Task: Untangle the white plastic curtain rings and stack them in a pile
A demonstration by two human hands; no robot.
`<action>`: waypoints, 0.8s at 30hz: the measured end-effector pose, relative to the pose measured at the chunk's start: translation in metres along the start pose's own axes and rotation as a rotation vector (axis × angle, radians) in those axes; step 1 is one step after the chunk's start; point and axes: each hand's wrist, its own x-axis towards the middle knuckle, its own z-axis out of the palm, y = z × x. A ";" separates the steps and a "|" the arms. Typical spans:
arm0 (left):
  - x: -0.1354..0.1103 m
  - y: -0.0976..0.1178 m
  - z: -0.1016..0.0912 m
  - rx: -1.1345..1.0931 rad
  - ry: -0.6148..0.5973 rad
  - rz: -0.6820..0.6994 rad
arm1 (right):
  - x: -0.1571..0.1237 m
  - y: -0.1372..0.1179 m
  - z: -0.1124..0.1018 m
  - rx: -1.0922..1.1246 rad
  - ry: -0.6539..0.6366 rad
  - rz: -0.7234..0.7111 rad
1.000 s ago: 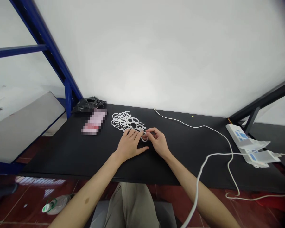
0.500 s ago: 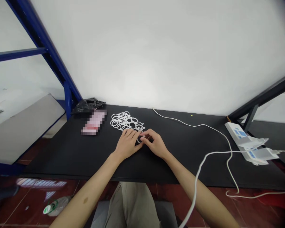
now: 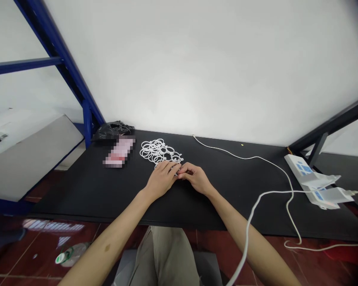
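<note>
A pile of white looped cable ties (image 3: 155, 149) lies on the black tabletop (image 3: 119, 194), thin rings with small heads overlapping one another. At the pile's near edge my left hand (image 3: 161, 178) is bent palm down, fingers and thumb closed round a cable tie that they mostly cover. My right hand (image 3: 197, 179) meets it from the right, thumb and index finger pinched together on the same tie. Only a sliver of white shows between the two sets of fingertips.
Back left are a black plastic bag (image 3: 113, 130) and a blurred pink item (image 3: 120, 151). On the right lie a white power strip (image 3: 304, 174) and a white cable (image 3: 253, 214), which crosses over my right forearm. A plastic bottle (image 3: 73, 255) is on the floor.
My right thumb and index finger have closed into a tighter pinch. The small ring seen between my hands is now mostly covered. The view has shifted slightly.
</note>
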 end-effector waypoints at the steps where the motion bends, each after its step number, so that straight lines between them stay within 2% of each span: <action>1: 0.000 0.000 0.000 0.001 -0.001 0.003 | 0.000 0.001 0.000 -0.025 0.007 -0.011; 12: 0.000 0.002 0.003 0.026 0.042 0.035 | -0.003 -0.008 0.002 -0.296 0.088 -0.156; 24: 0.000 0.002 0.001 -0.010 0.012 -0.003 | -0.004 -0.008 0.005 -0.354 0.083 -0.165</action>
